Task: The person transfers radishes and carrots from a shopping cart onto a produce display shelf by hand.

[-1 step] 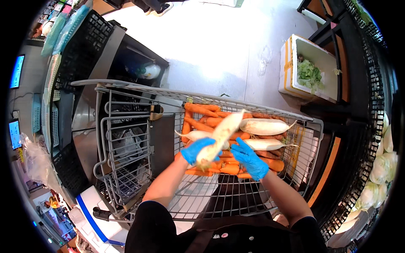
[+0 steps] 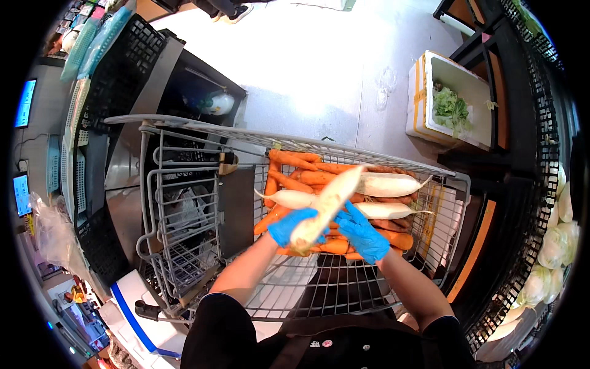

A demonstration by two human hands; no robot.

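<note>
Held over a shopping cart (image 2: 369, 154) is a white daikon radish (image 2: 335, 200), tilted with its thin tip up and to the right. My left hand (image 2: 291, 227), in a blue glove, is closed around its thick lower part. Close to the radish's right side is my blue-gloved right hand (image 2: 364, 238), fingers stretched out toward it; whether they touch it I cannot tell. Beneath lie several orange carrots (image 2: 292, 158) in the cart. Other daikon rest on them: an upper right daikon (image 2: 390, 184), a lower right daikon (image 2: 386, 211) and a left daikon (image 2: 289, 198), partly covered.
A dark panel (image 2: 237, 206) stands inside the cart, left of the carrots. Beyond the cart, a white foam box (image 2: 419, 101) holds leafy greens (image 2: 452, 111). Black shelving (image 2: 516, 203) with vegetables borders the right; black crates (image 2: 120, 83) stand at left. Someone's shoe (image 2: 238, 13) shows at the top.
The held daikon and my left hand have shifted slightly to the right. My right hand's fingers are now nearer the daikon and less spread.
</note>
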